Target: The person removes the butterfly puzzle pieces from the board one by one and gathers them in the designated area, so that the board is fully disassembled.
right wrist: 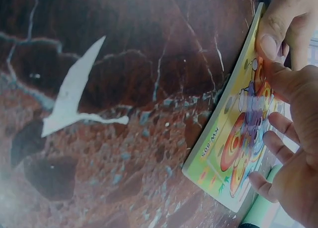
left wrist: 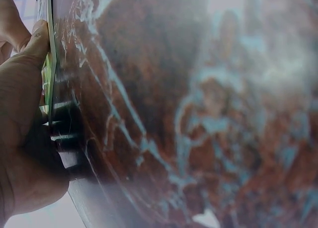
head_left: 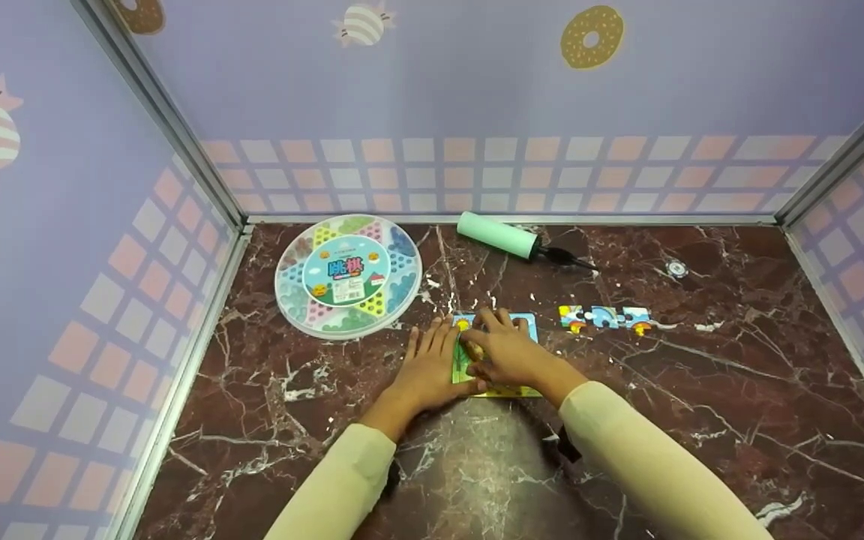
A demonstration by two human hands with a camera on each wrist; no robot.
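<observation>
A small picture puzzle board point(head_left: 503, 391) with a yellow, green and blue cartoon print lies under both hands. My left hand point(head_left: 426, 375) rests at its left side with straight fingers, and its thumb lies on the near edge. Over the board my right hand point(head_left: 511, 352) is bent, its fingertips and thumb touching the printed surface. In the right wrist view those fingers are spread on the puzzle board point(right wrist: 231, 143), close to the left thumb point(right wrist: 271, 44). The hands cover much of the picture. No loose piece is visible in either hand.
Several joined puzzle pieces point(head_left: 604, 318) lie right of the board. A round Chinese checkers set point(head_left: 349, 276) sits at the back left. Behind the board is a mint-green hand pump point(head_left: 499, 235) with a black nozzle. A small round disc point(head_left: 676, 268) lies farther right. Walls enclose the marbled tabletop.
</observation>
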